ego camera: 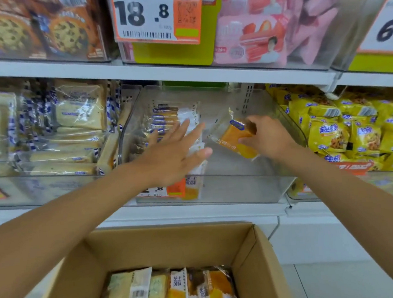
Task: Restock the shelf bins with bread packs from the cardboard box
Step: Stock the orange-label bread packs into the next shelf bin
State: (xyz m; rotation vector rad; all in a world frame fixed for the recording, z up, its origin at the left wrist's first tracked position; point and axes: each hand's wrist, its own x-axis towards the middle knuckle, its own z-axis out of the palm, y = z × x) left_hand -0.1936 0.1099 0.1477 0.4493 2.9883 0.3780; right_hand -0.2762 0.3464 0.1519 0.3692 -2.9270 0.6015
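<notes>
In the clear plastic shelf bin, the left hand reaches in with fingers straight and spread, over the row of orange-and-white bread packs at the bin's left side; just beside it a clear-wrapped orange bread pack hangs tilted, pinched by the curled fingers of the right hand; below, the open brown cardboard box holds more wrapped packs.

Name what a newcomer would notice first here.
Two bare arms reach into the clear bin on the middle shelf. The right hand pinches an orange bread pack over the bin's bare right half, while the left hand, fingers spread, lies against the standing packs at its left. Below, the open cardboard box shows spare packs, and a big 18.8 price tag hangs top centre.
</notes>
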